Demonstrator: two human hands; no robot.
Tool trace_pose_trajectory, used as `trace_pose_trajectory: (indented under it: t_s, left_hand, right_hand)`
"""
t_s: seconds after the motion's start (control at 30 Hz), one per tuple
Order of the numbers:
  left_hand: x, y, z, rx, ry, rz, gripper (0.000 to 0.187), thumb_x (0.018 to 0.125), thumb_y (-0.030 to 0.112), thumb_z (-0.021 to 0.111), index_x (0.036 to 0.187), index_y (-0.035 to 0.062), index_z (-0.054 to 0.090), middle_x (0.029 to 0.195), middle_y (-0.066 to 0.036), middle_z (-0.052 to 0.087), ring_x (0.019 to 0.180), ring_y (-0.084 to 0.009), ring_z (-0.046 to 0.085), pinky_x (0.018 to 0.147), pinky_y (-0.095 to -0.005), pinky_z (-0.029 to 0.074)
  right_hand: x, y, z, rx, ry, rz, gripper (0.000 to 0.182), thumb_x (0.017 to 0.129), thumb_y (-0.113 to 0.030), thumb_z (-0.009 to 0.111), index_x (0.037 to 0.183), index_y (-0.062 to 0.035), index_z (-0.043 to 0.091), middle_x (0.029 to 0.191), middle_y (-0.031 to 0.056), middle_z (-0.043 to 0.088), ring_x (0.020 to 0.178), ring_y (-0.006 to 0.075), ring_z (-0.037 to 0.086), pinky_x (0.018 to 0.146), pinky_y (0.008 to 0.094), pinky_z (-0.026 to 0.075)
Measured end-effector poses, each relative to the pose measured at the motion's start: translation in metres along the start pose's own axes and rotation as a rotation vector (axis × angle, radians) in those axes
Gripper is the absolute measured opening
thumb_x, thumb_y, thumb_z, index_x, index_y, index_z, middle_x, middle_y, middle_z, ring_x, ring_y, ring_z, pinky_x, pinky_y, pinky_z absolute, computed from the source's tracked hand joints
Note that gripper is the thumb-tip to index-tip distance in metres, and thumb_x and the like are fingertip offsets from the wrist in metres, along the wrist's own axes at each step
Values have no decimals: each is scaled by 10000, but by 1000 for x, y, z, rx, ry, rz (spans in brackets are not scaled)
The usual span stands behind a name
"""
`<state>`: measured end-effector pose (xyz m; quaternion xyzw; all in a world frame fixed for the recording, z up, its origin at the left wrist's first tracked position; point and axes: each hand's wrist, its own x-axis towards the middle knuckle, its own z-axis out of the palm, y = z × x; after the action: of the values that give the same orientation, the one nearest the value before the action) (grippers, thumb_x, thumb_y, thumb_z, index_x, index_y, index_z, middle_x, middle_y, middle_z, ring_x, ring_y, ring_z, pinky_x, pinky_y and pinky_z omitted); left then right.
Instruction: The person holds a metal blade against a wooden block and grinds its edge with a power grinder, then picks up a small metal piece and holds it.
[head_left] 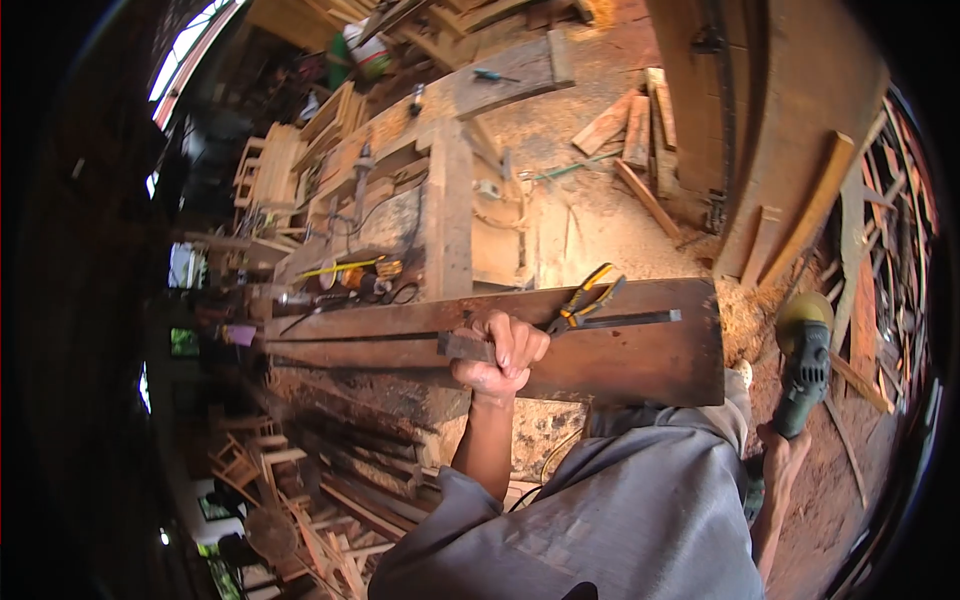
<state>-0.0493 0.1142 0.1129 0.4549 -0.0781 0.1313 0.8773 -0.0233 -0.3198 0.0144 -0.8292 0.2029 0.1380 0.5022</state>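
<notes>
My left hand (500,355) is closed around a short dark wooden block (467,347), held over the middle of a long brown plank (640,360). My right hand (785,450) grips a dark green angle grinder (803,375) low at my right side, with its pale yellowish disc (804,312) upward in view. On the plank, just right of my left hand, lie pliers with yellow and black handles (588,298). A thin dark strip (635,319) lies beside them. Part of the plank's surface is hidden behind my left hand.
Behind the plank, a workbench frame (450,210) holds tools and cords. A yellow-and-black power tool (375,278) sits near the plank's far left. Offcuts (640,125) and sawdust lie beyond. Tall boards (815,200) lean at the right; stacked timber (340,490) fills the lower left.
</notes>
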Motion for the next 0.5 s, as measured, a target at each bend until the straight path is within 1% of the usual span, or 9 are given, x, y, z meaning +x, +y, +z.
trace_pose_trajectory:
  t_s: [0.07, 0.1, 0.13, 0.2, 0.27, 0.3, 0.43, 0.5]
  left_hand:
    - [0, 8, -1, -93, 33, -7, 315, 851, 287, 642, 641, 130, 468, 461, 8, 457, 362, -88, 324, 451, -277, 206]
    - [-1, 10, -7, -113, 4, 22, 446, 953, 417, 603, 639, 128, 471, 452, 9, 443, 363, -85, 341, 444, -269, 214]
    - [-2, 12, -10, -106, 9, 35, 446, 953, 417, 603, 639, 128, 471, 452, 9, 443, 363, -85, 341, 444, -269, 214]
    - [-4, 17, -15, -199, -14, 72, 539, 981, 527, 584, 639, 127, 470, 443, 15, 435, 353, -82, 350, 426, -270, 215]
    - [-5, 22, -21, -201, -21, 101, 546, 979, 537, 589, 640, 127, 469, 437, 18, 432, 347, -78, 352, 415, -267, 216]
    - [-6, 24, -23, -209, -32, 117, 553, 977, 546, 595, 640, 126, 467, 431, 21, 429, 340, -75, 354, 403, -264, 216]
    - [-6, 29, -22, -291, -4, 142, 528, 969, 507, 617, 638, 126, 460, 424, 25, 434, 328, -70, 351, 392, -255, 216]
    - [-3, 31, -24, -248, -40, 143, 468, 946, 436, 635, 638, 124, 470, 422, 26, 430, 326, -69, 348, 390, -251, 219]
  right_hand:
    - [1, 3, 3, 25, -19, -28, 209, 653, -146, 687, 761, 14, 608, 670, 45, 594, 619, 173, 549, 604, 343, 450]
    - [3, 8, 3, 37, 0, -36, 200, 645, -148, 689, 748, 4, 610, 659, 32, 576, 599, 163, 531, 590, 332, 432]
    - [3, 11, 4, 50, 21, -43, 191, 637, -151, 690, 734, -7, 612, 649, 19, 557, 579, 153, 514, 576, 321, 415]
    - [1, 1, 7, 48, 28, -62, 199, 633, -159, 693, 730, -6, 610, 640, 20, 550, 569, 154, 501, 571, 323, 410]
    - [-2, -11, 7, 35, -3, -21, 207, 628, -163, 697, 730, -4, 613, 638, 25, 550, 572, 155, 499, 575, 324, 410]
    - [-1, -8, 8, 34, 9, -36, 202, 626, -160, 699, 725, 2, 630, 626, 36, 569, 558, 163, 524, 566, 328, 427]
    - [1, -6, 13, 20, 9, -54, 200, 625, -159, 699, 722, 3, 634, 623, 40, 574, 554, 166, 533, 562, 329, 432]
    - [0, -7, 15, 14, 9, -59, 199, 625, -158, 699, 720, 4, 636, 622, 41, 577, 552, 167, 537, 561, 330, 435]
